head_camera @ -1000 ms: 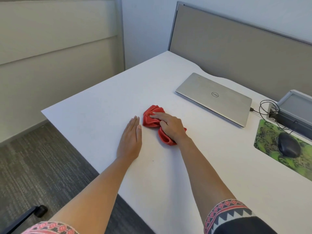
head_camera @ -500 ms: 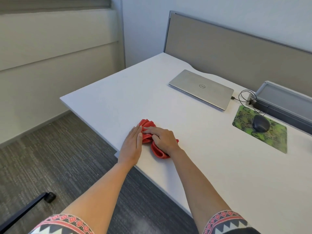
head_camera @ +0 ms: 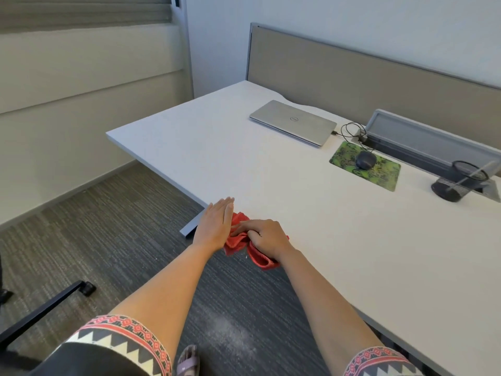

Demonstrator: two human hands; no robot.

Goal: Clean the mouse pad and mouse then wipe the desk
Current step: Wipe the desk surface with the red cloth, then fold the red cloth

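Red cloth [head_camera: 238, 241] sits at the near edge of the table [head_camera: 311, 213], partly hanging over it. Right hand [head_camera: 267, 238] is curled down on the cloth, gripping it; left hand [head_camera: 215, 226] is flat, fingers together, cupped beside it at the edge. Mouse [head_camera: 365, 160] on mouse pad [head_camera: 379, 173] lies well beyond the cloth. Best approach: keep pressure even and sweep dust w/ cloth into the cupped palm, not onto the floor.

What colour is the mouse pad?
The mouse pad is green with a dark swirly pattern, seen in the head view.

Grey carpet [head_camera: 113, 226], pale walls [head_camera: 81, 90].
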